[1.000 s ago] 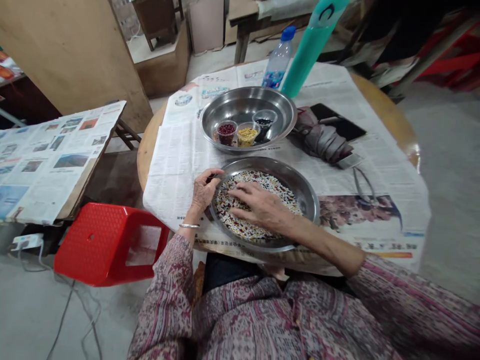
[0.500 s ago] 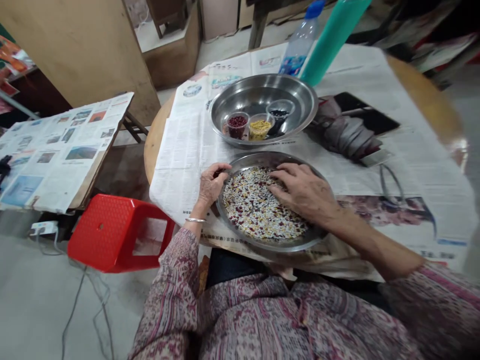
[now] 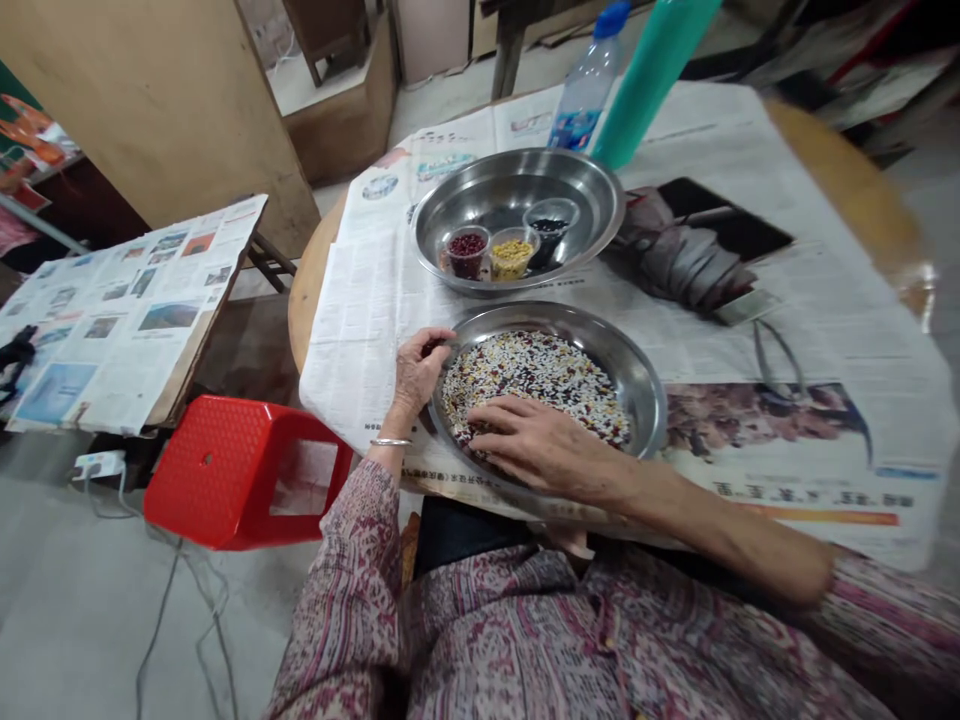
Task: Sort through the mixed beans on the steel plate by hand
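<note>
A round steel pan lies in front of me, holding a mix of white, dark red and yellow grains and beans spread in a layer. My left hand curls over the pan's left rim, and its fingertips grip the edge. My right hand lies flat with fingers apart on the grains near the pan's near rim. Beyond it stands a second steel pan holding several small cups: dark red beans, yellow grains and black beans.
Newspaper covers the round wooden table. On it stand a water bottle and a green flask, with a folded grey umbrella to the right. A red plastic stool sits at lower left, beside a newspaper-covered table.
My right hand has swept from the far side of the grains to the near rim, leaving them spread more evenly. My left hand stays on the rim.
</note>
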`<state>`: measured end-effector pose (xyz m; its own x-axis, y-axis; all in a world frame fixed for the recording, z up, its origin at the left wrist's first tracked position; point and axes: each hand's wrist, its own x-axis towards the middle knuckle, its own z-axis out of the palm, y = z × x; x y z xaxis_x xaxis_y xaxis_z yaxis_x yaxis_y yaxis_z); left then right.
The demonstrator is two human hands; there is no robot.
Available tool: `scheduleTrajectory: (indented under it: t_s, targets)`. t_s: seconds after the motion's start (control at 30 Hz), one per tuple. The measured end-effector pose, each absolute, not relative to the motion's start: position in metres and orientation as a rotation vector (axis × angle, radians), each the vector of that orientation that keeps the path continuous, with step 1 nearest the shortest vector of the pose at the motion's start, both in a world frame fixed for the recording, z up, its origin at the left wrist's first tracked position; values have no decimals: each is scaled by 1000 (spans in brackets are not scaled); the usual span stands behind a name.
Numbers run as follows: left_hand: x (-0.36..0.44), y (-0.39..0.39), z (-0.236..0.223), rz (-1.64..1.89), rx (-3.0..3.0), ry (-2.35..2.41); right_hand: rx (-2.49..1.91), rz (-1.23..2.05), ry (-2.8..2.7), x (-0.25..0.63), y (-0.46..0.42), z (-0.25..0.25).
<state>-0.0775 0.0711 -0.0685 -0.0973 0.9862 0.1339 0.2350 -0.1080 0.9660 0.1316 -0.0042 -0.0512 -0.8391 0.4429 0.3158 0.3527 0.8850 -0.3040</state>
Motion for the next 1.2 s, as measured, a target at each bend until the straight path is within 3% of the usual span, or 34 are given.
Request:
scheduleTrajectory:
  t_s: [0.43, 0.6, 0.87, 1.2]
  targets:
    - [-77, 72, -66, 1281, 1369, 1407, -1291, 67, -2528, 190, 44, -52]
    - [-77, 73, -70, 1293, 1356, 1392, -1142, 308, -2541, 193, 19, -59]
    - [-78, 73, -71, 1300, 1368, 1392, -899, 611, -2429, 127, 32, -67]
    - [-78, 72, -68, 1295, 1393, 1394, -1203, 178, -2556, 143, 68, -55]
